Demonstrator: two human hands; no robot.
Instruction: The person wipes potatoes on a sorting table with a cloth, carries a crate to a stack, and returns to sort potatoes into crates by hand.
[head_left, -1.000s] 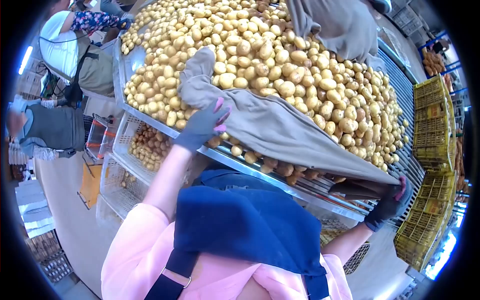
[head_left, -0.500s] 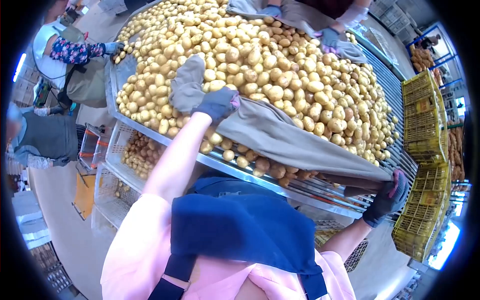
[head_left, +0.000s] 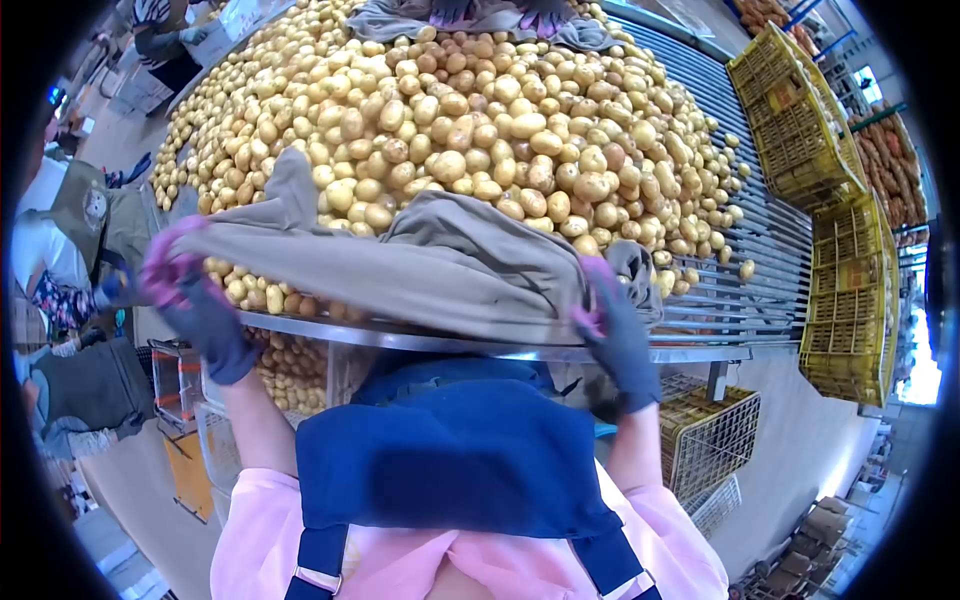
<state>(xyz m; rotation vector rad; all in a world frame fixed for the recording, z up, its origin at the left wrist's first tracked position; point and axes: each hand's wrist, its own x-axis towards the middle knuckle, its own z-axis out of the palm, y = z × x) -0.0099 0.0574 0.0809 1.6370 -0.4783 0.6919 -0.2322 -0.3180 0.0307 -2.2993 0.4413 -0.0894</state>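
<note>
A grey-brown cloth (head_left: 400, 270) stretches in front of me along the near edge of a large heap of potatoes (head_left: 460, 120). My left hand (head_left: 200, 310), in a dark glove with purple fingers, is closed on its left end. My right hand (head_left: 615, 335), gloved alike, grips the cloth near its right end. Folds bunch up in the middle, resting against the potatoes. A few potatoes show beneath the cloth, above the metal edge (head_left: 400, 338) of the sorting table.
Across the heap, a co-worker's gloved hands (head_left: 500, 15) rest on another grey cloth (head_left: 380, 22). Metal rollers (head_left: 765, 270) run along the right. Yellow crates (head_left: 850, 300) stand beyond them, and another crate (head_left: 710, 435) sits below. Other people work at the left.
My left hand has moved left and my right hand has come in toward me, both with the cloth. The cloth now lies nearer the table's front edge. My view has turned.
</note>
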